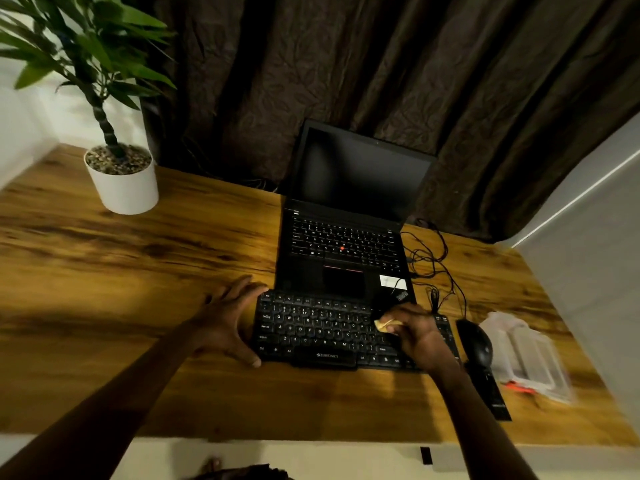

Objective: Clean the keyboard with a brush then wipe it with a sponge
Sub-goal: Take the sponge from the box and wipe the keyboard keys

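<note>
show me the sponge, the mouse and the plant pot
sponge (383,324), head view, its exposed yellowish corner
mouse (477,342), head view, middle of its black top
plant pot (126,190), head view, front of its white wall

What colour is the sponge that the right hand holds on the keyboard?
The sponge is pale yellow, seen best in the head view.

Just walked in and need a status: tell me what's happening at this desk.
A person is wiping the keyboard with a sponge. The right hand pinches the sponge against the keys on the right side. The left hand, fingers spread, steadies the keyboard's left edge. An open laptop with a dark screen sits just behind.
</note>
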